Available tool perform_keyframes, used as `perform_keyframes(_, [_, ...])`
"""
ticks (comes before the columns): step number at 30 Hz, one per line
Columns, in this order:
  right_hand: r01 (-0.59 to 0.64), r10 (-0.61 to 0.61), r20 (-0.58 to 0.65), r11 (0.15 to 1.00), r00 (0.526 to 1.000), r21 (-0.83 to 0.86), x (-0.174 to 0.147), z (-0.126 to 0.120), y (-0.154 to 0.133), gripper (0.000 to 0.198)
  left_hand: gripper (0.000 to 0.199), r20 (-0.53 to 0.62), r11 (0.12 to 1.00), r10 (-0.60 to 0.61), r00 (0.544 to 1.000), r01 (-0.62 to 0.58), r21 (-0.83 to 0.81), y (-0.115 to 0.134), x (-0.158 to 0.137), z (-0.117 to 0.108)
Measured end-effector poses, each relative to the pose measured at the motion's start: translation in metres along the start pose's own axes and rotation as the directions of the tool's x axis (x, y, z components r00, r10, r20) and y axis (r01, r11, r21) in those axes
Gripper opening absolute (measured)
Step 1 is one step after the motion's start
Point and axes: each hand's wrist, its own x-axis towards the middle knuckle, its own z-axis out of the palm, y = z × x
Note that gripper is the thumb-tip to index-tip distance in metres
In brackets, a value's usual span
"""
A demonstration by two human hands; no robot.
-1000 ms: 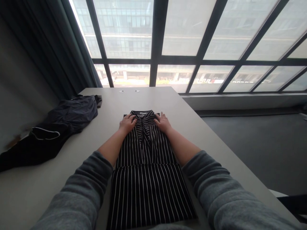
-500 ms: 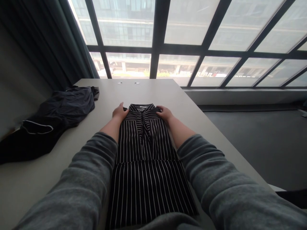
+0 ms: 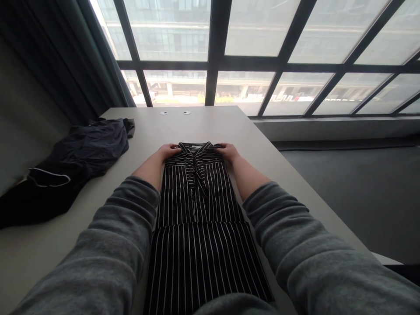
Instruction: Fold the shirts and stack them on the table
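A black dress with white stripes (image 3: 203,197) lies flat on the white table, its collar pointing away from me and its lower part reaching toward my body. At its left shoulder edge, my left hand (image 3: 169,151) pinches the cloth between thumb and fingers. My right hand (image 3: 227,151) grips the opposite shoulder beside the collar in the same way. Both forearms run along the dress's sides, and their grey sleeves cover parts of its lower edges. My own clothing hides the bottom of the dress.
Dark crumpled clothes (image 3: 95,144) lie along the left side of the white table (image 3: 223,122). Two small cable-hole covers (image 3: 187,113) sit near the far edge. Beyond are a large framed window (image 3: 246,87) and a dark curtain (image 3: 82,52). Grey floor lies right of the table.
My fingers have closed on the shoulders of the dress. The left hand has moved slightly right, inward toward the collar. The dress lies in nearly the same place.
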Motion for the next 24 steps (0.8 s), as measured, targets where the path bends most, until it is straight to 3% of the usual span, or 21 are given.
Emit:
perform_keyframes(3, [-0.003, 0.004, 0.015, 0.998, 1.0, -0.07, -0.001, -0.001, -0.004, 0.024, 0.039, -0.041, 0.997, -0.038, 0.998, 0.041, 0.071, 0.004, 0.003, 0.003])
perform_keyframes(6, [-0.015, 0.017, 0.004, 0.97, 1.0, -0.241, 0.002, -0.002, -0.007, 0.018, 0.031, -0.12, 0.99, -0.04, 0.992, 0.056, 0.128, 0.007, 0.001, 0.01])
perform_keyframes(11, [-0.038, 0.016, -0.065, 0.935, 0.998, -0.354, 0.009, 0.004, -0.006, 0.024, 0.027, -0.198, 0.994, 0.064, 0.978, -0.045, 0.101, 0.005, -0.014, 0.019])
perform_keyframes(14, [-0.041, 0.028, -0.054, 0.969, 0.998, -0.245, 0.007, 0.009, -0.008, 0.026, 0.028, -0.204, 0.993, 0.115, 0.972, -0.111, 0.03, 0.003, -0.02, 0.017])
perform_keyframes(17, [-0.075, 0.075, 0.012, 0.997, 0.997, -0.023, 0.001, 0.014, -0.014, 0.023, 0.029, -0.18, 0.988, 0.132, 0.975, -0.143, -0.052, 0.003, -0.02, 0.013])
perform_keyframes(20, [-0.134, 0.117, 0.091, 0.971, 0.989, 0.2, -0.002, 0.015, -0.022, 0.023, 0.033, -0.16, 0.977, 0.141, 0.977, -0.164, -0.137, 0.004, -0.017, 0.008])
perform_keyframes(24, [-0.166, 0.142, 0.095, 0.928, 0.985, 0.334, -0.001, 0.012, -0.032, 0.032, 0.062, -0.154, 0.953, 0.148, 0.977, -0.183, -0.242, 0.008, -0.014, -0.004])
